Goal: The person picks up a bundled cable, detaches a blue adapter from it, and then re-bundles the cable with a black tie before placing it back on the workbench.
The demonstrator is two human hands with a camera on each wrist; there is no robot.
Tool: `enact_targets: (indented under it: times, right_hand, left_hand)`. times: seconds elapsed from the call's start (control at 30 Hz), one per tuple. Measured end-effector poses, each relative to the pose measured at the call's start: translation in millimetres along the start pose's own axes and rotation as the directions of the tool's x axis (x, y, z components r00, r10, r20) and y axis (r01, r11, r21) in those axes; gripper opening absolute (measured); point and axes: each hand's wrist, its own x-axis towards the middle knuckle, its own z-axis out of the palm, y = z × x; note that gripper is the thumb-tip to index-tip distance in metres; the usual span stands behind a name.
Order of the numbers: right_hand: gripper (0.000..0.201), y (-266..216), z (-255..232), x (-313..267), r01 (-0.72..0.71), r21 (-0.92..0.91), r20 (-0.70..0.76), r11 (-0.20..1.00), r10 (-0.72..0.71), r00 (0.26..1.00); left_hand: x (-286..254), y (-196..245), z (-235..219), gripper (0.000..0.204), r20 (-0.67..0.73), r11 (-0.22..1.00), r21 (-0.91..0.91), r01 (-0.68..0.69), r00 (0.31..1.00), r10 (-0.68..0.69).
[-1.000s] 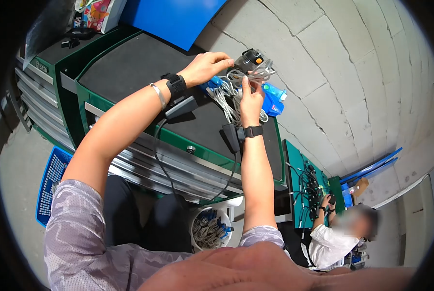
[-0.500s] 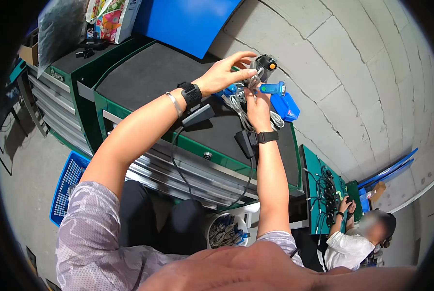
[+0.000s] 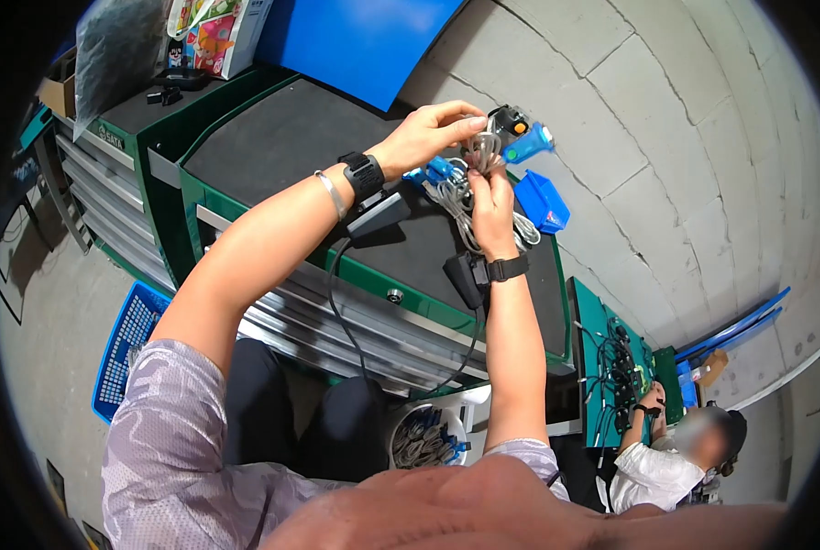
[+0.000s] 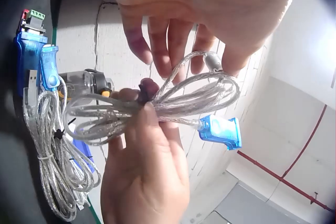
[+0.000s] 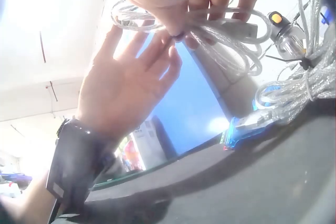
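Observation:
A coil of clear-sheathed cable [image 4: 194, 94] is pinched at its middle by my right hand [image 3: 492, 215], thumb against fingers beside a dark tie [image 4: 144, 94]. From the coil hangs a translucent blue connector [image 3: 531, 143], to the right in the left wrist view. My left hand [image 3: 426, 137] is over the coil, fingers spread and thumb apart, at the cable's upper loop; whether the fingertips touch it I cannot tell. Other tied cable bundles [image 4: 55, 166] with blue connectors [image 4: 49, 66] lie on the dark cabinet top [image 3: 281, 137].
Behind the bundles are a clear bottle [image 4: 79, 82] and a blue bin [image 3: 543, 202]. A blue panel [image 3: 355, 46] stands at the back. Below are a white bucket of cables [image 3: 423, 440] and a blue basket [image 3: 126, 353]. Another person [image 3: 653, 467] works at the right.
The coil is now spread into loops between the hands, and its blue connector has swung up and to the right. My left hand's fingers have shifted slightly over the coil.

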Motion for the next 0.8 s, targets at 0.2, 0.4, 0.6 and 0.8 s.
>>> enact_targets:
  times: [0.2,0.4,0.6,0.8]
  right_hand:
    - [0.032,-7.4,-3.2,-1.3,-0.121,0.031,0.019,0.992,0.12,0.993]
    - [0.043,-18.3,6.1,5.2,-0.17,0.468,0.05,0.867,0.166,0.985]
    - [0.041,-7.3,-1.6,3.4,-0.289,0.719,0.201,0.632,0.209,0.957]
    - [0.039,-7.5,-0.3,3.8,-0.286,0.745,0.205,0.603,0.2,0.958]
  left_hand:
    - [1.5,-2.4,1.2,0.043,0.035,0.999,-0.022,-0.033,0.999,0.034]
    - [0.8,-1.2,-2.0,0.051,0.058,0.997,-0.074,0.022,0.998,-0.018]
    - [-1.7,5.8,0.6,0.047,0.073,0.998,-0.041,-0.054,0.996,0.057]
    - [-1.4,8.3,-3.7,0.04,0.08,0.993,-0.108,-0.048,0.995,0.057]
